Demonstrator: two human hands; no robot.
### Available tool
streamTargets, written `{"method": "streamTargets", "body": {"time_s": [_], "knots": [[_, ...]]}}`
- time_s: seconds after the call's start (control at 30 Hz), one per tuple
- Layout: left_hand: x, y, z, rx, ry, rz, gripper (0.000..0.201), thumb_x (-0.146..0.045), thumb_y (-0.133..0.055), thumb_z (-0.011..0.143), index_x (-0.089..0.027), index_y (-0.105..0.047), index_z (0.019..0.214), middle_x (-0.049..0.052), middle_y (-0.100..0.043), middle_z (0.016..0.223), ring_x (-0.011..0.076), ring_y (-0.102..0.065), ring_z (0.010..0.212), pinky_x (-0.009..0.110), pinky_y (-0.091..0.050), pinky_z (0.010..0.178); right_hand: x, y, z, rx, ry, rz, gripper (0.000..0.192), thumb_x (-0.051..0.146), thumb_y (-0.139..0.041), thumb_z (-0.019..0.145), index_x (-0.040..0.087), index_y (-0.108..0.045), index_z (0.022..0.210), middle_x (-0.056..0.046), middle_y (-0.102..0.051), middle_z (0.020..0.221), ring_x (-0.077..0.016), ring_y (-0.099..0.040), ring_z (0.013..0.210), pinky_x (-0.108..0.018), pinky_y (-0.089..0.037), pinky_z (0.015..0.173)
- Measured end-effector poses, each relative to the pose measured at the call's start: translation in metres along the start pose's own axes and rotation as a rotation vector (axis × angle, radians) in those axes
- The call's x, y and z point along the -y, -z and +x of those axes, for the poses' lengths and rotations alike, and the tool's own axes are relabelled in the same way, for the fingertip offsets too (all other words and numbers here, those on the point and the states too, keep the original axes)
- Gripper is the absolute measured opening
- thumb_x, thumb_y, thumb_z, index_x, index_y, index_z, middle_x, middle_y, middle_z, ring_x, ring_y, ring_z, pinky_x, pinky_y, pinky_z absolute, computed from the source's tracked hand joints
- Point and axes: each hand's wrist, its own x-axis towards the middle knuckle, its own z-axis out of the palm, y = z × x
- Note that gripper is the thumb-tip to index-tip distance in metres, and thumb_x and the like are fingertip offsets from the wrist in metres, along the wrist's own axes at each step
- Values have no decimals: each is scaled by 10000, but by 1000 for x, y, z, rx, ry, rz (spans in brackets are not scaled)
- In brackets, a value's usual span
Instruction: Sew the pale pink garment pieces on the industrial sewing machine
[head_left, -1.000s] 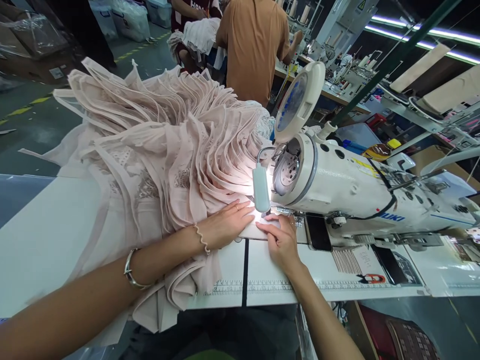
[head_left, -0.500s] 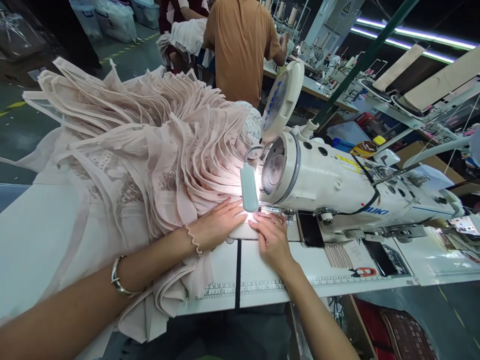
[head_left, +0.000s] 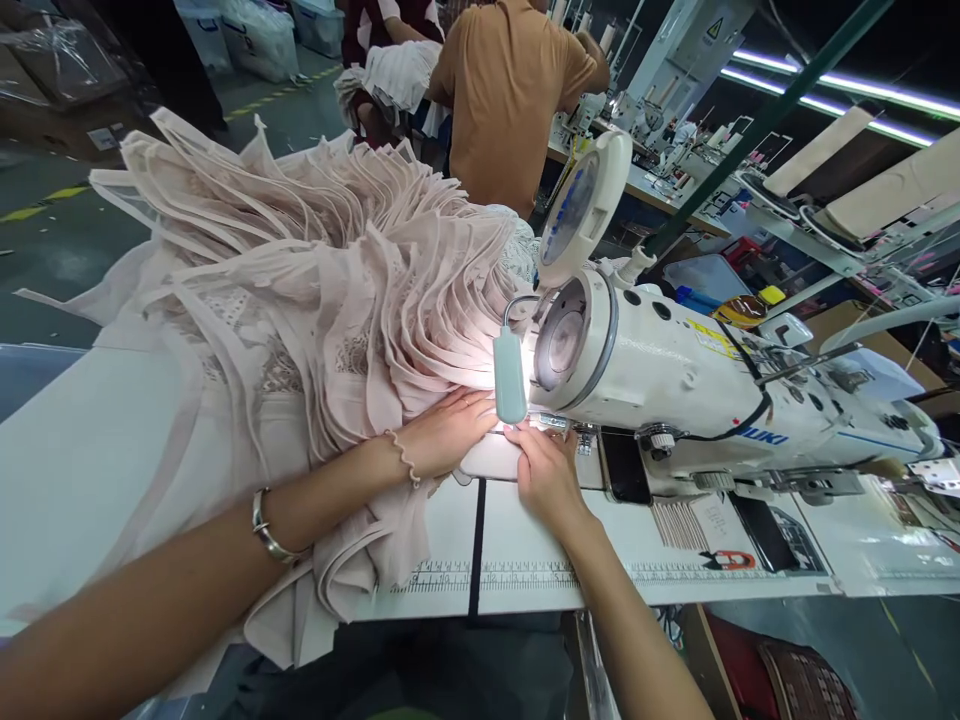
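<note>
My left hand (head_left: 454,432) lies flat over the edge of a big heap of pale pink lace-trimmed garments (head_left: 315,270), its fingers stretched toward the lit needle area. My right hand (head_left: 549,470) rests on the machine bed below the sewing machine's head (head_left: 637,350). Its fingers are extended, the tips close to my left fingertips; some of them are hidden by the head. A small grey-green lamp (head_left: 511,378) hangs in front of the needle and hides the stitching point. The cloth beneath my fingertips is mostly washed out by the light.
A round magnifier-like disc (head_left: 585,208) stands above the machine head. On the table (head_left: 525,540) are a printed ruler strip, a dark phone (head_left: 626,465) and orange-handled snips (head_left: 729,560). A co-worker in a brown shirt (head_left: 502,100) stands behind the heap, near other machines.
The view has shifted slightly, so the machine and heap sit a little further right. My right fingers have drawn back slightly and bent more; my left hand stays on the cloth.
</note>
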Motion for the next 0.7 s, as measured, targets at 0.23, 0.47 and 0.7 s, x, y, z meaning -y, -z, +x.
{"method": "streamTargets", "body": {"time_s": [0.23,0.47,0.7], "knots": [[1,1,8,47,120,-24,175,-170,-466,958,-183,-618,1042,53,-649,1119,202,-576,1101,310,-425,975,-2,-2,2,52,45,-69,524,13,-354,845,175,-610,1273,-97,-706,1093,-234,-623,910,-400,-443,906],[2,3,14,41,148,-15,199,-162,-498,940,-168,-627,1090,55,-669,1069,224,-611,1078,312,-443,952,-1,-2,2,122,17,-84,550,-18,-299,840,136,-588,1282,-135,-692,1151,-288,-595,1037,-525,-348,1013],[-8,2,11,4,264,158,277,-249,-572,930,-168,-587,1194,95,-617,1204,269,-578,1116,344,-457,899,6,2,7,188,-166,-116,556,4,-343,828,135,-561,1322,-145,-674,1114,-280,-576,1031,-488,-356,998]]}}
